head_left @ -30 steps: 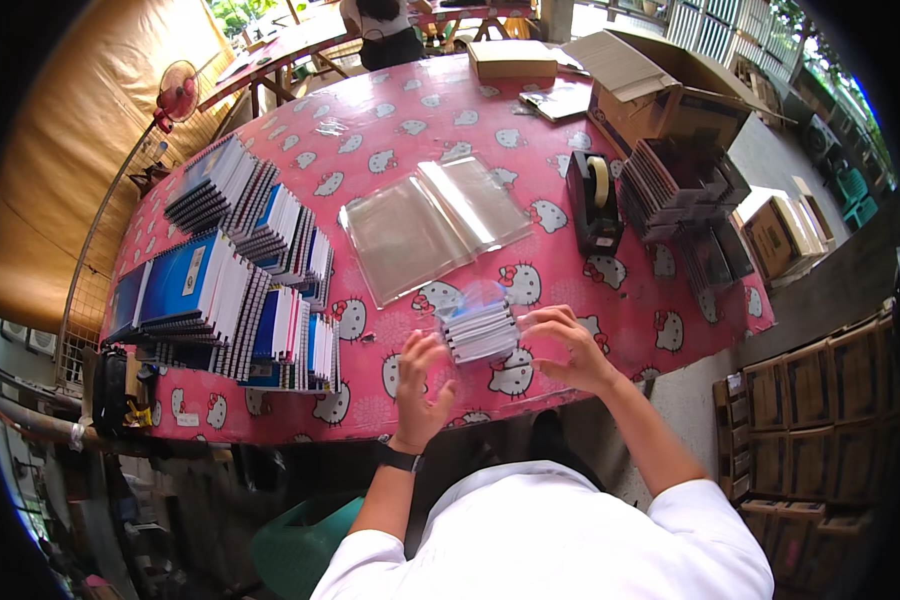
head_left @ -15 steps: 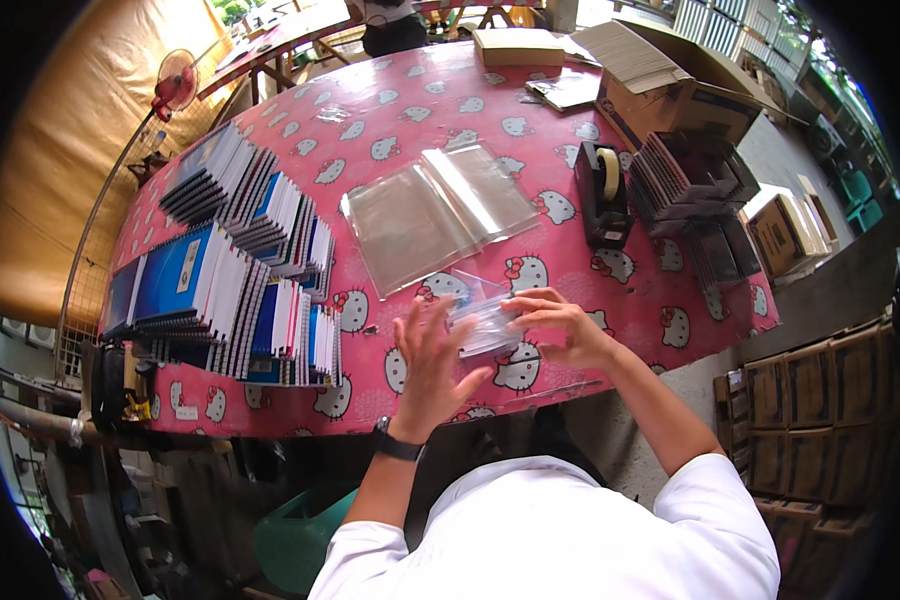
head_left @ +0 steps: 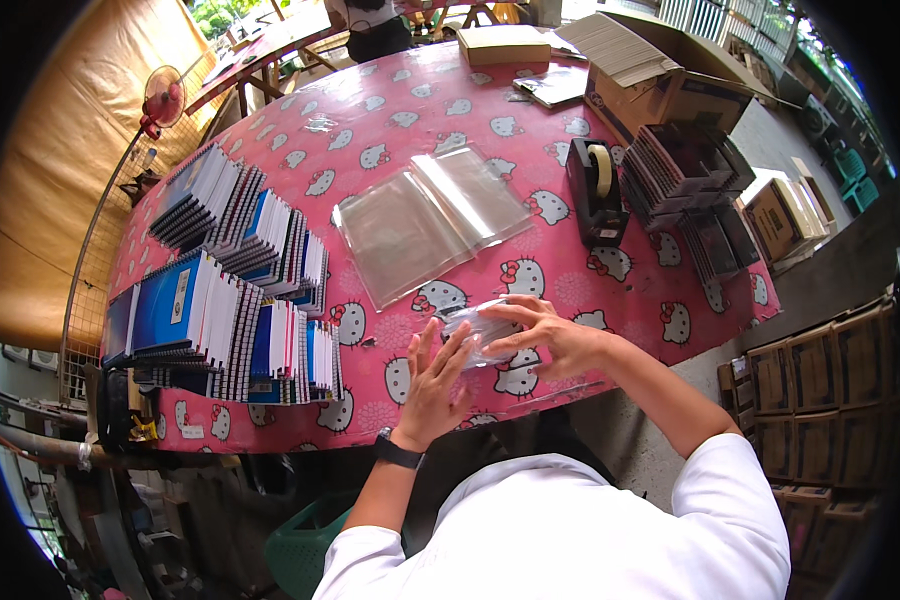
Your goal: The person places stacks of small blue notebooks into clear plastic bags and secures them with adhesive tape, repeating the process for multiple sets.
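Observation:
A small crumpled bundle of clear plastic (head_left: 482, 330) lies near the front edge of the table, between my hands. My left hand (head_left: 435, 385) rests against its left side, fingers stretched and thumb apart. From the right, my right hand (head_left: 560, 340) reaches over the plastic with spread fingers touching its top. Neither hand is closed round it. Just beyond lie clear plastic sleeves (head_left: 400, 235), spread flat and overlapping.
Stacks of spiral notebooks (head_left: 185, 300) cover the table's left side. To the right stand a black tape dispenser (head_left: 600, 200) and piled dark-covered notebooks (head_left: 680, 170). An open cardboard box (head_left: 660, 90) sits behind them on the pink patterned tablecloth (head_left: 370, 120).
My left hand's fingers have come down onto the plastic and drawn closer together. My right hand has moved slightly left over it. The raised plastic flap now lies lower.

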{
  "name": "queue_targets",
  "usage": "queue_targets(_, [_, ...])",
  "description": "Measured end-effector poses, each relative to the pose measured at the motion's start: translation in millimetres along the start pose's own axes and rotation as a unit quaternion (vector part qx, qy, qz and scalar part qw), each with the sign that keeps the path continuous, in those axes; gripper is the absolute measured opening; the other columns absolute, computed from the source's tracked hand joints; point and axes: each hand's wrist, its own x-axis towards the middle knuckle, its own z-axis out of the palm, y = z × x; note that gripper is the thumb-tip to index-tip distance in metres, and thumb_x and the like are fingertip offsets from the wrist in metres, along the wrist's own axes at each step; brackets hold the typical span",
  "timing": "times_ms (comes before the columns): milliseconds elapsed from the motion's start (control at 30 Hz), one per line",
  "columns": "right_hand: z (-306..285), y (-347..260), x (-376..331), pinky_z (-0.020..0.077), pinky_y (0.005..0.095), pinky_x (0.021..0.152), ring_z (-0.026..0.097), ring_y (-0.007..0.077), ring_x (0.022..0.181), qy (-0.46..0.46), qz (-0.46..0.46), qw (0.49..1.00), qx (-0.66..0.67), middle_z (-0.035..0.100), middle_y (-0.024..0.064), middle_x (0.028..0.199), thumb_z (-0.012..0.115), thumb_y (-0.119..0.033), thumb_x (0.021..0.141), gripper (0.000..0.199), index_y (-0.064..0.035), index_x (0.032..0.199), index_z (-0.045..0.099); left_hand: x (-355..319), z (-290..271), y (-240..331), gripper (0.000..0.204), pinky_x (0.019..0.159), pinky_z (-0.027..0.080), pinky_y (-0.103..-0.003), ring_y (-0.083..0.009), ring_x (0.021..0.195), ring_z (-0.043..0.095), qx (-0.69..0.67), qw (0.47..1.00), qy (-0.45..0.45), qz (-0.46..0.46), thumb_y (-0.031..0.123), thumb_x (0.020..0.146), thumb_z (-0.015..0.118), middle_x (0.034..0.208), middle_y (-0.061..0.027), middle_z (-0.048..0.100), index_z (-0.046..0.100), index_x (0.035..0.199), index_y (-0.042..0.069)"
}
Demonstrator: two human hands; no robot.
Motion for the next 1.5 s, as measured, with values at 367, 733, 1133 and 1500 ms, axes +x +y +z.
queue_targets(367, [-16.4,-0.5,1.4,0.0186,0.0537,0.109,0.022,0.0377,0.136,-0.071,0.018,0.994,-0.08,0.025,-0.002,0.152,0.069,-0.002,0.05,0.093,-0.0357,0.134,0.048,48.7,-72.1,33.6,0.016,0.111,0.015,-0.048,-0.023,0.1,0.056,-0.082,0.986,0.13,0.065,0.023,0.077,0.073,0.086,0.0004,0.06,0.061,0.074,0.013])
queue_targets(733, [-7.1,-11.9,1.9,0.0226,0.0619,0.104,0.014,0.0387,0.14,-0.091,0.023,0.991,-0.096,0.02,0.0068,0.153,0.073,-0.007,0.055,0.076,-0.029,0.126,0.056,10.4,-10.3,2.9,0.069,0.109,0.007,-0.061,-0.0365,0.141,0.012,0.001,0.996,-0.08,-0.028,0.005,0.066,0.059,0.146,-0.0006,0.037,0.049,0.132,0.023])
queue_targets(1133, [3.8,12.0,30.7,0.0344,0.0381,0.1,0.043,0.0208,0.122,0.15,0.041,0.942,0.297,0.053,0.0092,0.127,0.063,-0.021,0.086,0.05,-0.0091,0.129,0.04,-3.1,12.7,4.7,0.074,0.111,0.013,-0.055,-0.0434,0.138,0.013,-0.058,0.984,0.163,0.037,0.006,0.064,0.064,0.15,-0.0096,0.021,0.046,0.135,0.017])
queue_targets(1500, [-0.5,7.5,23.5,0.0308,0.0401,0.094,0.048,0.0214,0.108,0.16,-0.066,0.982,-0.077,0.061,-0.0062,0.108,0.078,-0.014,0.063,0.037,-0.0189,0.098,0.069,-21.9,16.6,8.2,0.071,0.111,0.011,-0.054,-0.0393,0.139,0.016,-0.016,0.998,0.037,-0.037,0.016,0.068,0.063,0.147,-0.0101,0.033,0.045,0.136,0.012])
